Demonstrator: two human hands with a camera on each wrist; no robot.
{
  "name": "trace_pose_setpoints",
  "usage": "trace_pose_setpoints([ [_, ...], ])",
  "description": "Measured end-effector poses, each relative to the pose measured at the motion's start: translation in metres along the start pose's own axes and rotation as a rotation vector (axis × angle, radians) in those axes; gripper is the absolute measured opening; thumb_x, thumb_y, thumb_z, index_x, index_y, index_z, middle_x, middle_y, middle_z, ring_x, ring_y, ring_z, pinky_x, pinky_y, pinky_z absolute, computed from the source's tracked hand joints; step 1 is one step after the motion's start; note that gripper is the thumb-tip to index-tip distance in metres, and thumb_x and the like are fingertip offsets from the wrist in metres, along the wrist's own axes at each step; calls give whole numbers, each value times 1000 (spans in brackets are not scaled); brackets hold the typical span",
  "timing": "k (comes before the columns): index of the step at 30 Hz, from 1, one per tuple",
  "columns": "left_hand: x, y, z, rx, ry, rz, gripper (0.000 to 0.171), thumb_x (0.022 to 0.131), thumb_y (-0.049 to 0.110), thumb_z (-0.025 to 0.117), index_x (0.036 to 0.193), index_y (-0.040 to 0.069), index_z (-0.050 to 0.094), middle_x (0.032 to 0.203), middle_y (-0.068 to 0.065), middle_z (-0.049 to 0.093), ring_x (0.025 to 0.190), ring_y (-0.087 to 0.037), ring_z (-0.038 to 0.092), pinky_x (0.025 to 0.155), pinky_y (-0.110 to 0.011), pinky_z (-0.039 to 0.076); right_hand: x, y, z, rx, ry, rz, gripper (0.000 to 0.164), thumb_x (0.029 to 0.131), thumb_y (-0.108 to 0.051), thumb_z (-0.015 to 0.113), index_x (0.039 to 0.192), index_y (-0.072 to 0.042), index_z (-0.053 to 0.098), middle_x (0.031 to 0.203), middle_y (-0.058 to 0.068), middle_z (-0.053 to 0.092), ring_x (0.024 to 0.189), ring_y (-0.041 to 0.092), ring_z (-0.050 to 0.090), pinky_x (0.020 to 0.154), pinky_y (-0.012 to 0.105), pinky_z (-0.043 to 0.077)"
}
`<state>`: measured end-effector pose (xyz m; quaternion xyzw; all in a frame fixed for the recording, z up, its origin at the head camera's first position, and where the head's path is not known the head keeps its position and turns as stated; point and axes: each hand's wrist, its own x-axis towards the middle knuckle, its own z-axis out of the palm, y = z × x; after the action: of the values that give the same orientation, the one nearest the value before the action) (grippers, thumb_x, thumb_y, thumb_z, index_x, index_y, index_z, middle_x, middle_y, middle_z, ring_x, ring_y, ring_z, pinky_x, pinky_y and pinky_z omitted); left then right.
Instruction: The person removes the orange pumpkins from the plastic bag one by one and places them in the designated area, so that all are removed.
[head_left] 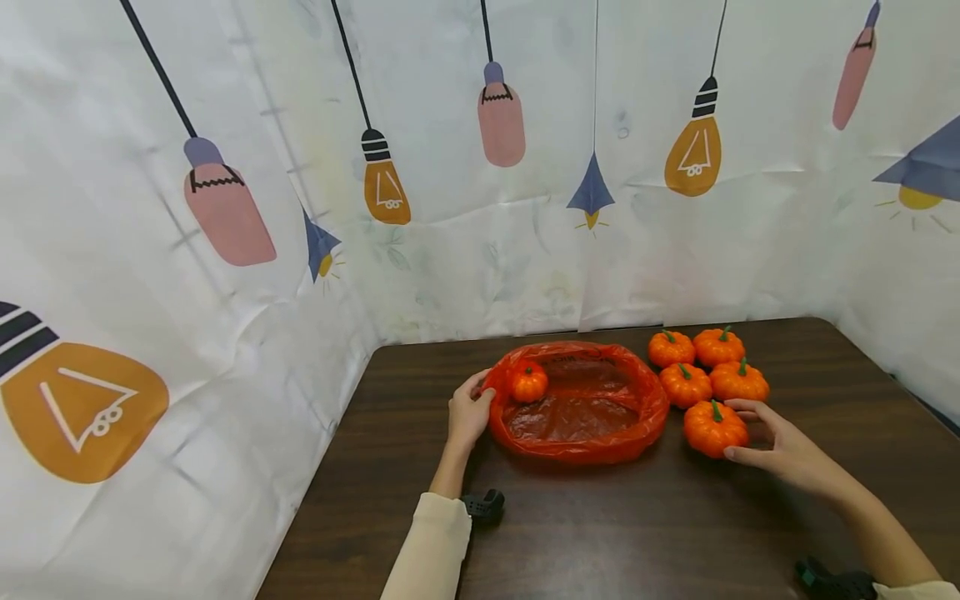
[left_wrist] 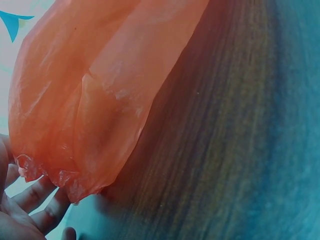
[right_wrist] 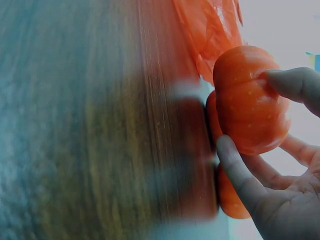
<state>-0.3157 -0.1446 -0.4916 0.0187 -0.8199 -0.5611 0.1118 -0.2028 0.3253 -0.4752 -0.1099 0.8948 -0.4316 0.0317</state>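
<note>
A red plastic bag (head_left: 577,454) stands on the brown table with its mouth spread wide and its edge rolled outward. Inside, toward its left, lies a small orange pumpkin (head_left: 528,382). My left hand (head_left: 470,410) holds the bag's left rim, and its fingers show beside the crumpled plastic (left_wrist: 100,115) in the left wrist view. To the right of the bag, my right hand (head_left: 787,446) grips another small pumpkin (head_left: 715,429) from its right side. The right wrist view shows the thumb and fingers on opposite sides of this pumpkin (right_wrist: 250,100).
Several more pumpkins (head_left: 738,382) with green stems sit in a cluster at the back right, beyond the held one. The table (head_left: 615,533) meets a white printed curtain (head_left: 480,275) at its back and left. Black wrist devices (head_left: 486,507) are strapped on both arms.
</note>
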Motion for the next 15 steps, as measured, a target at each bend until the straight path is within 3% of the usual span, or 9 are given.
trace_pose_setpoints([
  [11,-1,0,-1,4,4,5,35,95,15,65,129,24,72,96,-10,76,77,-14,64,67,-25,51,-3,1,-1,-39,14,-8,72,95,-25,73,152,-5,34,144,31,45,104,-21,42,77,25,48],
  [13,-1,0,-1,4,1,8,35,96,14,64,129,24,72,96,-10,75,77,-14,64,67,-26,51,-3,1,-1,-51,13,-3,72,95,-26,73,152,-5,34,143,31,45,111,-8,50,78,29,48],
  [15,-1,0,-1,3,-1,11,35,96,14,64,129,24,72,96,-10,75,77,-15,64,67,-26,50,-2,1,-1,-58,7,3,73,95,-26,72,152,-4,33,143,32,45,118,13,56,79,34,48],
])
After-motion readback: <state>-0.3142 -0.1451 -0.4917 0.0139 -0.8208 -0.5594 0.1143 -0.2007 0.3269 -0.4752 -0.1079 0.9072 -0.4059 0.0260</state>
